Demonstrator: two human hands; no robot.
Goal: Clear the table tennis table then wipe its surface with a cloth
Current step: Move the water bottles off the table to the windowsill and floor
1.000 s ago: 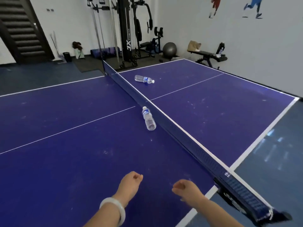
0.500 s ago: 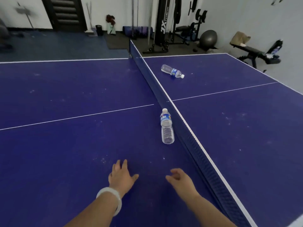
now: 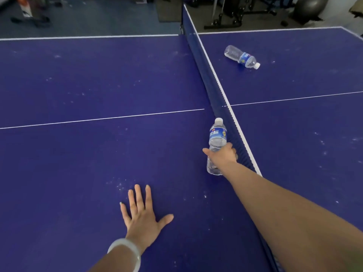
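Blue and marked with white lines, the bench [image 3: 98,154] fills the head view, split by a dark net [image 3: 211,83] with a white top band running from the far edge toward the lower right; pale dusty specks dot the surface on both halves; beyond the far edge lie a dark floor, the base of a gym machine [image 3: 231,14] and a grey exercise ball [image 3: 310,8] at the upper right.

On the left half, close against the net, the near bottle [image 3: 216,138] lies on its side, clear with a blue label, its white cap pointing away from the person; the right hand [image 3: 223,155] reaches out along the net and grips this bottle around its middle, the thumb on the left side and the fingers curled round the side toward the net, mostly hidden; whether the bottle has left the surface cannot be told.

The left hand [image 3: 142,214] rests flat on the bench nearer the person, fingers spread wide and holding nothing; a pale bangle [image 3: 125,250] circles that wrist.

Across the net, on the right half, the far bottle [image 3: 241,56] lies on its side, well apart from both hands, its cap pointing right.
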